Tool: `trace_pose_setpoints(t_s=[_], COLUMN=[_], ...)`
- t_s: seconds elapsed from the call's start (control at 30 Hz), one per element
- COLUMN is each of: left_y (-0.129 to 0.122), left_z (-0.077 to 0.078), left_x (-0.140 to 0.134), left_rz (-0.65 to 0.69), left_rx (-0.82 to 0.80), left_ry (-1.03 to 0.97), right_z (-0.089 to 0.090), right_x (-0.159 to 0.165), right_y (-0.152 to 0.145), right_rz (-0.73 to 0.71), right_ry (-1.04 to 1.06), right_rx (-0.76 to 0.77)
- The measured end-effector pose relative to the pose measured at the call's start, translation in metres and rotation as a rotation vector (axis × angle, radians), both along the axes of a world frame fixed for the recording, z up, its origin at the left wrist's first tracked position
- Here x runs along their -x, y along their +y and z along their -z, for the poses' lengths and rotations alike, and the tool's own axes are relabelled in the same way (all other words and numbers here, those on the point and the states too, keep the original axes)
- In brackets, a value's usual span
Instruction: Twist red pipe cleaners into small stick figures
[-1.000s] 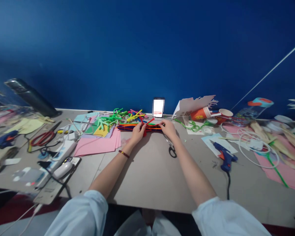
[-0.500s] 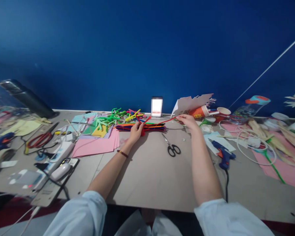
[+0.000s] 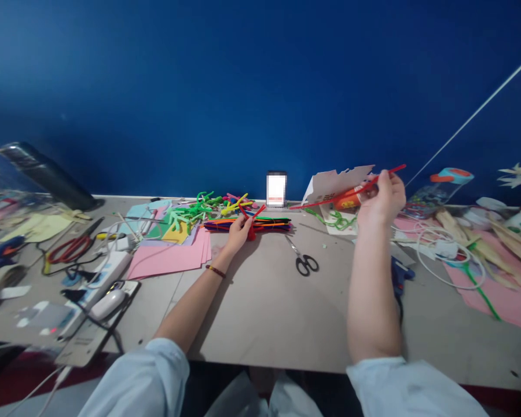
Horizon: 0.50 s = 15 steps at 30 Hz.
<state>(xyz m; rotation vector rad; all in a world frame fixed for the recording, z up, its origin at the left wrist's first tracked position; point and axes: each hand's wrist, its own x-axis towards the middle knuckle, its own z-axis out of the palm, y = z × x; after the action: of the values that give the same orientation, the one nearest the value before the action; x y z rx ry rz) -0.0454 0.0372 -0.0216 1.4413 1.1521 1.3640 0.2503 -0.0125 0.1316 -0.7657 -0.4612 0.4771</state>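
Note:
My left hand (image 3: 239,230) is closed on a small bent red pipe cleaner piece (image 3: 259,212), whose ends stick up past the fingers. It is held just in front of a bundle of coloured pipe cleaners (image 3: 274,225) lying on the table. Raised at the right, my right hand (image 3: 385,196) pinches a long red pipe cleaner (image 3: 325,202). One end slants down toward the phone, and the other pokes out beyond the fingers. Black-handled scissors (image 3: 306,264) lie between my forearms, touched by neither hand.
A phone (image 3: 276,189) stands against the blue wall. Pink paper sheets (image 3: 169,258) and green pipe cleaners (image 3: 200,205) lie left of the bundle. Farther left is a power strip (image 3: 104,272) with cables. A glue gun (image 3: 402,275) is partly hidden behind my right forearm; an orange cup (image 3: 346,201) lies behind.
My right hand has moved right and up, pulling the long red pipe cleaner away from the bundle. My left hand has stayed in nearly the same place.

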Motion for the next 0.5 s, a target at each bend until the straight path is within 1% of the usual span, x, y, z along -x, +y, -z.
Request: trace_pose_setpoints(t_s=[0.07, 0.13, 0.2, 0.3, 0.4, 0.5], left_y=[-0.003, -0.007, -0.012, -0.015, -0.014, -0.012], left_z=[-0.006, -0.015, -0.023, -0.033, -0.037, -0.040], left_x=[-0.001, -0.001, -0.002, -0.003, -0.005, -0.007], left_rz=[0.032, 0.090, 0.122, 0.136, 0.125, 0.176], left_rx=[0.027, 0.054, 0.055, 0.074, 0.109, 0.096], left_ry=[-0.056, -0.109, -0.171, -0.258, -0.303, -0.280], right_z=[-0.009, -0.012, -0.011, -0.004, 0.005, 0.011], right_x=[0.001, 0.006, 0.015, 0.041, 0.073, 0.102], right_y=[-0.009, -0.013, -0.014, -0.012, -0.012, -0.016], right_rz=[-0.001, -0.088, -0.257, -0.537, -0.735, -0.925], right_ry=[-0.033, -0.108, -0.204, -0.330, -0.470, -0.647], right_rx=[-0.023, -0.012, 0.040, 0.159, 0.294, 0.467])
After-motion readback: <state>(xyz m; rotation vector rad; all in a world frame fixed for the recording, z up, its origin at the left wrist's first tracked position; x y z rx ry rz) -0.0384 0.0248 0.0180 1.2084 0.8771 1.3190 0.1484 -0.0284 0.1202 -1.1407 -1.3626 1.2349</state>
